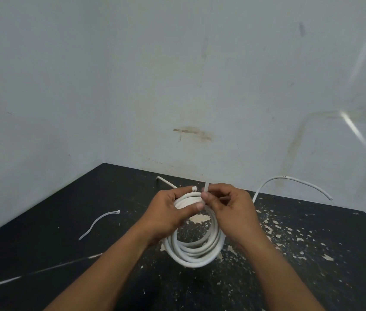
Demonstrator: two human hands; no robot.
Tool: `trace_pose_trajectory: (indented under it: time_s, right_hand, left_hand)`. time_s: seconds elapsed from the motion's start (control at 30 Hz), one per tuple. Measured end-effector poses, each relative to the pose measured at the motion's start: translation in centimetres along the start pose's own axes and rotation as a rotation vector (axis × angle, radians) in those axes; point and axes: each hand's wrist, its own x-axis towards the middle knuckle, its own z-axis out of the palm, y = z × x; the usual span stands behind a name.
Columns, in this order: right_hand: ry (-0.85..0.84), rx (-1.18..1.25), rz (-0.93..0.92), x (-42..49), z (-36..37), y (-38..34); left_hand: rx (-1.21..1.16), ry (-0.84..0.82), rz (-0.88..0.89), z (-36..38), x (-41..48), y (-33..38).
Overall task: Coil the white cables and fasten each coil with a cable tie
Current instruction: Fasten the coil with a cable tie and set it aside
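Cable tie (206, 187) between right fingers (208, 197)

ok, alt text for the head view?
The left hand grips a coil of white cable while the right hand pinches a cable tie at its top, at a chipped black table. A spare tie lies to the left.

Our left hand (166, 217) and right hand (230, 213) flank the far rim of the round coil of white plastic cable (194, 250), midway across the black speckled bench (54, 254), with a white plastic cable tie (206, 187) upright between them. A second white cable tie (98, 223) lies on the bench well to the left; the cable's loose end (289, 179) arches to the right.
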Motion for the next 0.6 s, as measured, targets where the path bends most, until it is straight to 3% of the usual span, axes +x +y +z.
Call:
trace_pose_trajectory:
  time_s: [0.3, 0.6]
  right_hand:
    - [0.108, -0.05, -0.072, -1.0, 1.1, -0.5]
    - [0.13, 0.093, -0.02, -1.0, 0.8, -0.8]
  left_hand:
    - [0.147, 0.033, 0.105, 0.0, 0.0, 0.0]
    - [0.237, 0.025, 0.154, -0.3, -0.3, 0.6]
